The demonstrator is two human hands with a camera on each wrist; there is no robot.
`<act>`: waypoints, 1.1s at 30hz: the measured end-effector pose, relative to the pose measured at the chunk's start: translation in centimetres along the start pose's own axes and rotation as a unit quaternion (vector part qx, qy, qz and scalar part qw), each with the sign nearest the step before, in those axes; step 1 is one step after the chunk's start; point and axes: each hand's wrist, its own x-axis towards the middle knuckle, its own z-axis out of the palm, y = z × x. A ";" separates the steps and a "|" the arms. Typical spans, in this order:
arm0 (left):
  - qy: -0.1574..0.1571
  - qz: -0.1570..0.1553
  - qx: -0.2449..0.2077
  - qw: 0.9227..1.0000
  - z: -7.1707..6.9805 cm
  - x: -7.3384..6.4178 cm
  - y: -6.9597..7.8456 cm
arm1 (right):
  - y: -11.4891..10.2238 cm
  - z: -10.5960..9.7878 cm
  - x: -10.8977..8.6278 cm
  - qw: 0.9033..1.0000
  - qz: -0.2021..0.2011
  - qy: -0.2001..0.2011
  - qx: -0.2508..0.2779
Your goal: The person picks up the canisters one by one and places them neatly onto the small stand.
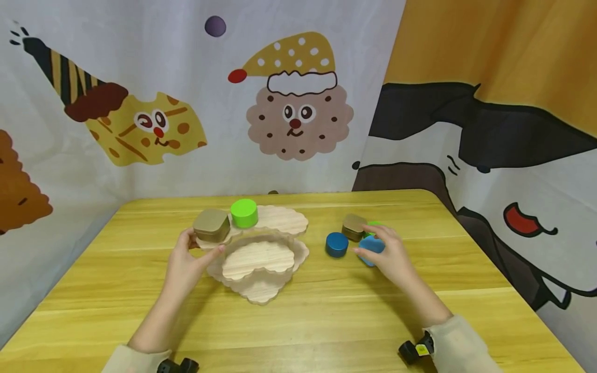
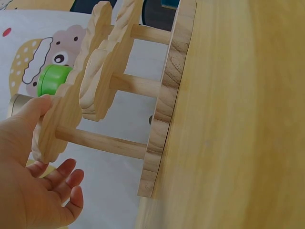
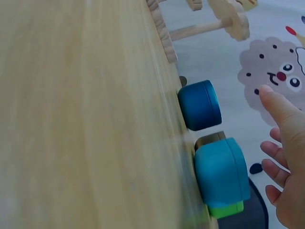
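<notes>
A tiered wooden stand with scalloped boards stands left of the table's middle. On its top board are a tan rounded-square block and a bright green round block. My left hand holds the left end of that board, thumb at one edge and index finger at the other; the other fingers curl loosely. My right hand hovers above a light-blue block, apart from it, thumb and fingers spread. A dark-blue round block stands left of it.
Behind the light-blue block are another tan block and a partly hidden green block. The stand's lower boards sit on thin posts. A printed curtain hangs behind the wooden table.
</notes>
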 end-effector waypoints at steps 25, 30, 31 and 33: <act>-0.004 -0.010 0.002 1.000 0.0 -0.1 0.1 | 4.0 -1.0 -2.7 0.998 0.048 0.012 -0.037; -0.004 -0.009 0.002 1.000 0.1 -0.1 0.1 | 4.2 -0.5 -3.0 0.997 0.063 0.013 -0.036; -0.004 -0.010 0.002 1.000 0.1 -0.1 0.1 | 4.2 -0.4 -3.0 0.997 0.065 0.016 -0.035; -0.003 -0.010 0.000 1.000 0.1 -0.1 0.1 | 4.1 -0.2 -3.0 0.997 0.065 0.022 -0.033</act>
